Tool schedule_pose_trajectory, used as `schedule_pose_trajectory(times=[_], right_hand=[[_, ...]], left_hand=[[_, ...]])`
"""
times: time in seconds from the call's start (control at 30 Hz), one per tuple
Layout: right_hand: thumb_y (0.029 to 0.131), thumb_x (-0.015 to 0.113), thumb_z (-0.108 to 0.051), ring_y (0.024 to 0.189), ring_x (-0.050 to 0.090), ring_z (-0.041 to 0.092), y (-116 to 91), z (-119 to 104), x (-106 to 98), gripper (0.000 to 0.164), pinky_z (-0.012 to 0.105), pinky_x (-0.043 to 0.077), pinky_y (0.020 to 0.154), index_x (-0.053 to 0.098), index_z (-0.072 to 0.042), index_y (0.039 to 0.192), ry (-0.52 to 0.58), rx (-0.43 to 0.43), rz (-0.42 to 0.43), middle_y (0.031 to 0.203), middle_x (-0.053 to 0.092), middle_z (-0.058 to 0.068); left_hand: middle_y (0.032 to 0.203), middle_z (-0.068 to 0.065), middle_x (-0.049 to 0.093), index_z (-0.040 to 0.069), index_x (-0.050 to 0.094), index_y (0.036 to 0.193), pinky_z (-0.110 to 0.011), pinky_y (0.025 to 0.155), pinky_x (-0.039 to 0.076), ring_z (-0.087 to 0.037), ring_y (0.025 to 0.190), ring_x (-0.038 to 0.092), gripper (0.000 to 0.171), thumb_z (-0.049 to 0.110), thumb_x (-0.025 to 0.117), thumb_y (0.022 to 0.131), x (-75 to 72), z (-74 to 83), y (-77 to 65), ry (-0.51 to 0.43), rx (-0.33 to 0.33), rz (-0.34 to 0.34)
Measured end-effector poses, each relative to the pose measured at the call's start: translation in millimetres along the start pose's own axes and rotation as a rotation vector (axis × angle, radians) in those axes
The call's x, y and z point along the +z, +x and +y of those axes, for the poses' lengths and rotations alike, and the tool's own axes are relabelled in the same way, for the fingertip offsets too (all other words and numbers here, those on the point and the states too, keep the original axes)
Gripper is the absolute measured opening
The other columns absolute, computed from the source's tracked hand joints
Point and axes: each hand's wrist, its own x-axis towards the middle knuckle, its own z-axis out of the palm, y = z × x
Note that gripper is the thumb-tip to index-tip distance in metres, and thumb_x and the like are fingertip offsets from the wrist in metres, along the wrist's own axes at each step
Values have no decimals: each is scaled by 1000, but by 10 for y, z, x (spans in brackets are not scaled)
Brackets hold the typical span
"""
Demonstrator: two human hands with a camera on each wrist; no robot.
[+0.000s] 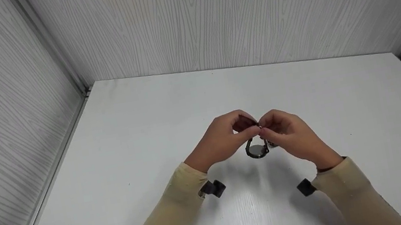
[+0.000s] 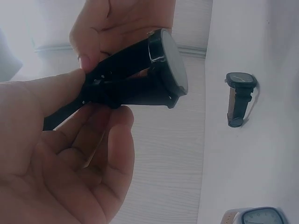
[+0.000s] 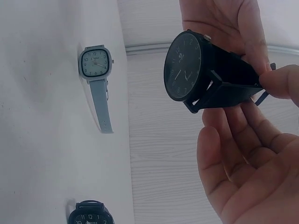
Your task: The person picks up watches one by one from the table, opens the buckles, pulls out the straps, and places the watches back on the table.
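Observation:
A black wristwatch (image 1: 258, 155) with a round dial hangs between the two hands, its strap bent into a loop. My left hand (image 1: 223, 137) pinches the strap with thumb and fingers, as the left wrist view shows up close. From the other side my right hand (image 1: 291, 133) pinches the strap too, its thumb pressed on the band close to the left fingertips. In the right wrist view the dark dial (image 3: 183, 66) with light numerals faces outward. The strap's end sticks out past the right thumb, and the fingers partly cover the point where the band overlaps.
On the white table (image 1: 150, 109), a square-cased watch with a pale strap (image 3: 96, 64) lies in the right wrist view. Below it appears part of a black watch (image 3: 91, 217). A dark watch (image 2: 241, 95) shows in the left wrist view. Wood-grain panels (image 1: 184, 20) surround the table.

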Motion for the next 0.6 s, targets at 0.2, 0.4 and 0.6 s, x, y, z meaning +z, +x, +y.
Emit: schedule_pose_trajectory(times=[0.2, 0.4, 0.6], right_hand=[[100, 71, -19, 83, 64, 21, -1, 1, -6, 17, 27, 53, 69, 65, -4, 107, 5, 7, 1, 95, 66, 10], [100, 70, -17, 83, 64, 20, -2, 5, -15, 17, 31, 54, 71, 64, -3, 108, 21, 23, 3, 96, 66, 11], [101, 69, -15, 87, 64, 21, -4, -1, -11, 19, 32, 55, 75, 63, 0, 111, 35, 15, 11, 99, 65, 12]], left_hand=[[98, 12, 71, 21, 70, 111, -31, 80, 53, -9, 91, 65, 18, 36, 69, 100, 6, -12, 12, 2, 12, 12], [98, 11, 71, 21, 71, 111, -31, 82, 52, -9, 91, 65, 18, 35, 69, 101, -12, -5, 13, -11, 50, 56], [101, 12, 72, 18, 71, 113, -30, 86, 52, -7, 94, 65, 21, 35, 66, 102, -8, -9, 24, -1, 105, 77]])
